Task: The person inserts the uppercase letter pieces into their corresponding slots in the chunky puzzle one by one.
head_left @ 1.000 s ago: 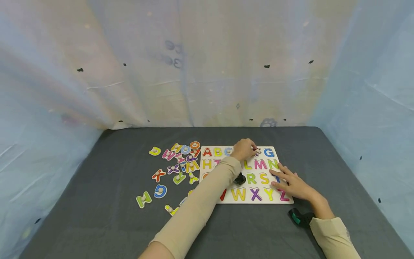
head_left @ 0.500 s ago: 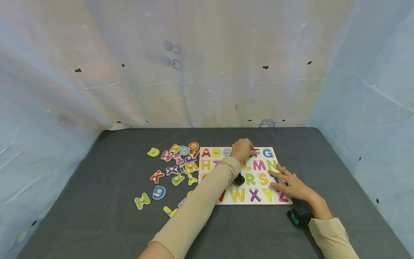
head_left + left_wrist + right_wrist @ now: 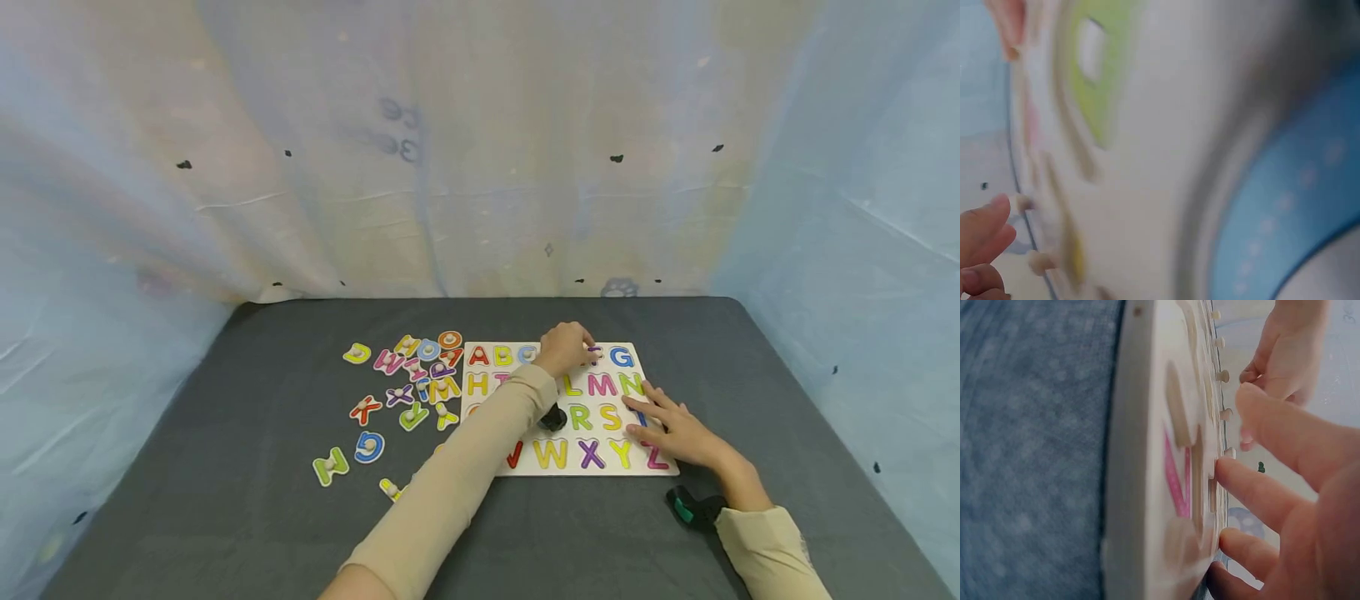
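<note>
My left hand (image 3: 566, 348) reaches across the top row of the white wooden alphabet puzzle board (image 3: 663, 469). Its bent fingertips pinch the small knob (image 3: 1020, 202) of a letter piece at the purple F place, and the fingers mostly cover that piece. Knobbed pieces A (image 3: 478, 356), B (image 3: 503, 356) and C (image 3: 527, 354) sit in the same row. My right hand (image 3: 682, 431) lies spread at the board's right side, fingertips touching its surface near the N and Z places; in the right wrist view its fingers (image 3: 1266, 494) are extended.
Several loose knobbed letter pieces lie left of the board, among them a blue G (image 3: 369, 447), a green piece (image 3: 331, 467), a red K (image 3: 365, 409) and an orange O (image 3: 450, 340). The left sleeve (image 3: 450, 475) hides part of the board. A dark cloth (image 3: 225, 500) covers the table.
The left hand stays at the F place; the piece at its fingertips now sits lower against the board than one second ago. The right hand keeps its position.
</note>
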`<action>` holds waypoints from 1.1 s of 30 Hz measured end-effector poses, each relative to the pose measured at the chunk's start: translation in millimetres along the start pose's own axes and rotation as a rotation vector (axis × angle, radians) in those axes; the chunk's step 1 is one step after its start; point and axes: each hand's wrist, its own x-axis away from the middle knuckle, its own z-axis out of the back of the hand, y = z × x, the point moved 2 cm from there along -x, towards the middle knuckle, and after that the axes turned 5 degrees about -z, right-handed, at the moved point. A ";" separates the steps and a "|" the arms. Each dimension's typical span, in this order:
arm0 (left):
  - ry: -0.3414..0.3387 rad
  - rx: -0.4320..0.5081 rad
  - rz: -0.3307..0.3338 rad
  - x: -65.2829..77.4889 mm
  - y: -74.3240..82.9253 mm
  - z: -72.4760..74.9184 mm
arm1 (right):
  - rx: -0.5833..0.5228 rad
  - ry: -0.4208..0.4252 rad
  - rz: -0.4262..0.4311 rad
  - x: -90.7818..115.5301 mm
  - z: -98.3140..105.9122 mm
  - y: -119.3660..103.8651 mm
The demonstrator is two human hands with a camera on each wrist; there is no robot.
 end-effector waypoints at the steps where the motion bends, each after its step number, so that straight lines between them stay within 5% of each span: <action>1: 0.004 0.014 -0.011 1.5 -0.3 1.6 | -0.006 -0.003 0.003 0.1 -0.1 0.0; 12: -0.022 0.177 -0.138 24.2 -11.0 44.2 | 0.005 0.004 0.007 2.3 5.0 8.3; 20: -0.050 0.228 -0.271 66.1 -60.3 73.8 | 0.007 0.014 0.016 1.0 4.5 9.8; 33: -0.098 0.315 -0.308 138.0 -133.0 101.4 | 0.021 0.028 0.018 0.1 6.6 13.9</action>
